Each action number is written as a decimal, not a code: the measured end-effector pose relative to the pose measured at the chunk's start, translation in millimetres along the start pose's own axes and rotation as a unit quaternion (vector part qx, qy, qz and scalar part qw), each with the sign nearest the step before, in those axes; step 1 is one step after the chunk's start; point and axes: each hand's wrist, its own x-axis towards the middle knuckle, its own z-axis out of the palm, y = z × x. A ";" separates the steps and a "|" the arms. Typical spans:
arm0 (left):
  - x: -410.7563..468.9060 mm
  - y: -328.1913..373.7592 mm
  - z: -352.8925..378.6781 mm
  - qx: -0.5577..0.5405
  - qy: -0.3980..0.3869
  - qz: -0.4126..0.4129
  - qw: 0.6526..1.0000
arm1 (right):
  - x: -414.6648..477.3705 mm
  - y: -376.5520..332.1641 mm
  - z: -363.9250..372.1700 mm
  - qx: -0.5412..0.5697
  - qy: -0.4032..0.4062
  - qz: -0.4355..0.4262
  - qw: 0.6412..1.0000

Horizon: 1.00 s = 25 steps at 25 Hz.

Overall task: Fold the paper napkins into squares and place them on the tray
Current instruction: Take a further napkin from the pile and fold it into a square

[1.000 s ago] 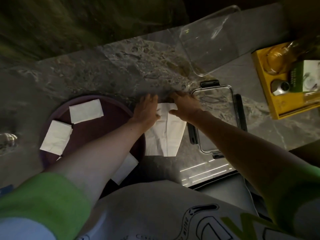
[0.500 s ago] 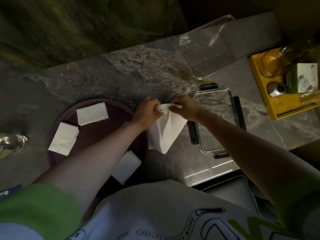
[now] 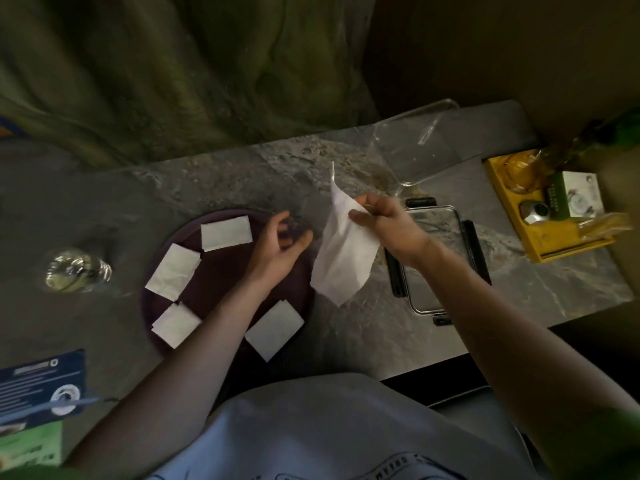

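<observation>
A round dark purple tray (image 3: 221, 268) lies on the marble counter with several folded white napkin squares on it, one at the far edge (image 3: 225, 233) and one at the near right edge (image 3: 274, 329). My right hand (image 3: 384, 225) pinches a loose, half-folded white napkin (image 3: 341, 258) by its upper part and holds it hanging above the counter, just right of the tray. My left hand (image 3: 280, 245) hovers over the tray's far right rim, fingers curled and apart, holding nothing.
A clear glass container (image 3: 434, 261) with black clips sits right of the napkin, with a clear lid (image 3: 419, 143) leaning behind it. A yellow box (image 3: 547, 216) of items stands far right. A glass (image 3: 74, 270) is left of the tray, leaflets (image 3: 38, 386) at near left.
The napkin lay flat under both hands, then was pinched up by both. Now only my right hand holds it, raised, and my left hand has let go and moved left.
</observation>
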 end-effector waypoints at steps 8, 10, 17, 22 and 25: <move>-56.6 -22.3 -71.1 -0.245 -0.095 -0.191 0.946 | -41.2 -34.0 74.5 0.119 -0.024 -0.024 0.992; -64.5 -24.4 -86.6 -0.278 -0.103 -0.183 0.937 | -49.6 -41.5 90.0 0.137 -0.040 -0.033 0.989; -93.2 -48.7 -135.2 -0.339 -0.032 -0.115 0.933 | -71.6 -53.4 139.7 0.154 -0.072 -0.048 0.984; -113.1 -54.5 -159.6 -0.377 0.071 -0.042 0.923 | -84.4 -55.3 159.4 0.181 -0.090 -0.041 0.978; -124.4 -56.2 -175.0 -0.337 0.097 0.025 0.936 | -91.0 -53.8 164.9 0.191 -0.081 -0.046 0.977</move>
